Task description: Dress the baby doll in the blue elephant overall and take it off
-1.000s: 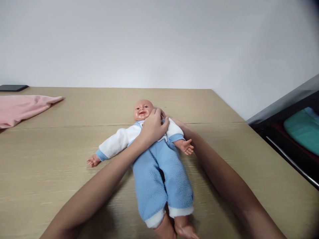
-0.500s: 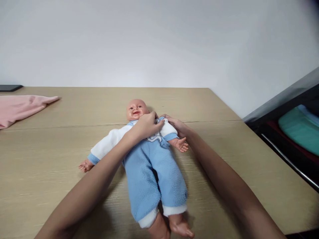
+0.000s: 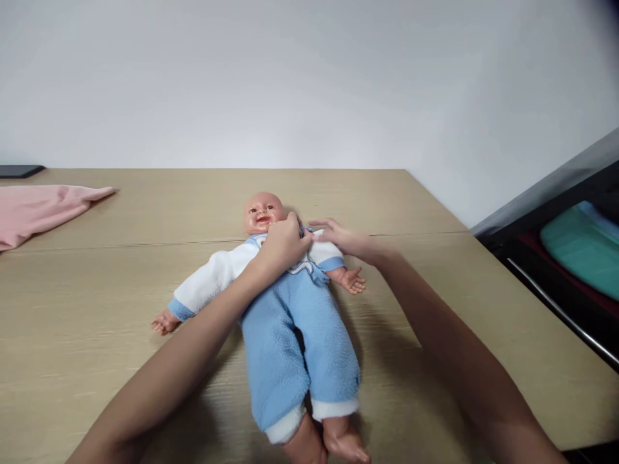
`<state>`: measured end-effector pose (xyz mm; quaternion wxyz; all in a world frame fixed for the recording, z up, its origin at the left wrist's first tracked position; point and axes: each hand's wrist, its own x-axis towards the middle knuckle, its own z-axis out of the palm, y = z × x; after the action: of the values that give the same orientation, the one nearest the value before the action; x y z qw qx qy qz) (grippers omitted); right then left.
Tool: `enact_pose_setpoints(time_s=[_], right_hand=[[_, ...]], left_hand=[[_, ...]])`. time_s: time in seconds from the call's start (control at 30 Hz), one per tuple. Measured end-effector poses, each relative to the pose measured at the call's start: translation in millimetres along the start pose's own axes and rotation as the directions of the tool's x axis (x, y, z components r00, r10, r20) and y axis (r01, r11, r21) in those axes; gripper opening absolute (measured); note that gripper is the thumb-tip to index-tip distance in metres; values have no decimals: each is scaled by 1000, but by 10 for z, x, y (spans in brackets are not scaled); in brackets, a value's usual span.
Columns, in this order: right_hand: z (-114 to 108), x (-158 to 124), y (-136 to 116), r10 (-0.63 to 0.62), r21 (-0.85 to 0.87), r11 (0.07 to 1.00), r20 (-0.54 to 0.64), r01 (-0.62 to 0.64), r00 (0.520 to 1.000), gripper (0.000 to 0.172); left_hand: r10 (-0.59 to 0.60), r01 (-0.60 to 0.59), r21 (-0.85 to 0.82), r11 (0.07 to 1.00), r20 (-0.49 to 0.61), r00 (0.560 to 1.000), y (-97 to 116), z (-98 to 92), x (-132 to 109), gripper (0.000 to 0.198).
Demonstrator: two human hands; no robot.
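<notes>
A baby doll (image 3: 278, 335) lies on its back on the table, feet toward me. It is dressed in a fleecy romper (image 3: 275, 316) with blue trousers and white sleeves. My left hand (image 3: 284, 243) rests across the upper chest, its fingers bent and closed on the romper near the collar; the fingertips are partly hidden. Over the doll's shoulder on the right is my right hand (image 3: 338, 237). Its fingers are stretched out and apart, with the tips close to my left thumb and the shoulder fabric.
A pink cloth (image 3: 43, 209) lies on the table (image 3: 120, 380) at the left. Behind it, a dark flat object (image 3: 19, 171) is at the back edge. Beyond the table's right edge are a green fabric item (image 3: 585, 251) and a metal bar (image 3: 561, 312). A white wall stands behind.
My right hand has lifted from behind the shoulder to above it, and its fingers have straightened. The left hand stays at the collar. The doll has shifted very slightly left.
</notes>
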<state>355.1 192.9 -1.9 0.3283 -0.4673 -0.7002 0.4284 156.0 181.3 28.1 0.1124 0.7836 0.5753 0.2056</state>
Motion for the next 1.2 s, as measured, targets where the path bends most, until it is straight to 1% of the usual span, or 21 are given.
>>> enact_pose_setpoints(time_s=[0.03,0.07,0.1,0.13,0.17,0.2,0.27,0.33,0.37,0.4,0.43,0.5,0.6,0.67,0.73,0.83,0.9,0.93,1.03,1.1,1.2], right_hand=[[-65,-103,-43,13,0,1000,64,-13,998,54],[-127,-208,-84,29,-27,999,141,-25,990,59],[-187,-309,-125,44,-116,993,190,-22,981,61],[-243,-399,-163,52,-265,964,210,6,976,61],[-295,-474,-198,54,-421,906,207,40,977,59],[-343,-530,-229,45,-557,828,186,68,981,56],[-418,-589,-272,1,-729,674,165,121,986,44],[-454,-602,-276,-51,-797,577,179,176,982,31],[-455,-603,-260,-78,-825,527,194,206,978,29],[-447,-606,-235,-100,-845,484,206,229,973,30],[-430,-612,-200,-117,-854,461,210,241,971,34],[-380,-637,-120,-141,-846,475,199,243,970,47],[-276,-692,-18,-196,-818,524,158,240,968,69],[-188,-721,17,-230,-813,534,123,231,965,76],[-93,-739,34,-259,-824,527,80,210,962,73],[17,-754,52,-278,-840,519,12,161,960,54],[38,-771,76,-273,-855,498,6,147,962,47],[32,-782,93,-274,-866,478,15,150,962,48],[-23,-821,166,-298,-893,412,53,178,953,58],[-52,-841,223,-327,-899,393,62,195,943,62],[-46,-857,286,-390,-905,365,63,217,919,60]], left_hand=[[5,-5,9,1000,0,1000,-3,-2,-4,9],[9,-9,19,1000,1,1000,-8,-4,-8,10],[11,-11,30,1000,2,1000,-14,-7,-15,11],[12,-12,41,999,3,1000,-20,-10,-25,13],[11,-12,51,999,5,1000,-25,-14,-37,15],[16,-16,62,998,5,1000,-29,-18,-53,17],[38,-37,94,995,-4,999,-27,-27,-87,20],[55,-52,134,990,-19,998,-12,-39,-119,21],[54,-50,151,987,-24,998,-1,-46,-131,21],[46,-42,161,986,-24,999,10,-53,-140,21],[38,-34,165,986,-19,999,20,-58,-147,20],[44,-42,170,985,-4,999,33,-65,-155,18],[82,-83,180,980,10,997,30,-57,-155,22],[99,-102,200,975,23,995,25,-45,-149,22],[113,-119,224,967,39,993,32,-36,-139,19],[120,-130,259,957,53,991,63,-41,-120,19],[113,-124,289,949,53,992,82,-60,-108,25],[108,-119,306,945,52,993,88,-73,-104,29],[102,-116,346,931,60,993,98,-113,-105,37],[121,-143,359,922,84,989,116,-135,-118,37],[176,-217,362,907,143,974,183,-163,-124,34]])
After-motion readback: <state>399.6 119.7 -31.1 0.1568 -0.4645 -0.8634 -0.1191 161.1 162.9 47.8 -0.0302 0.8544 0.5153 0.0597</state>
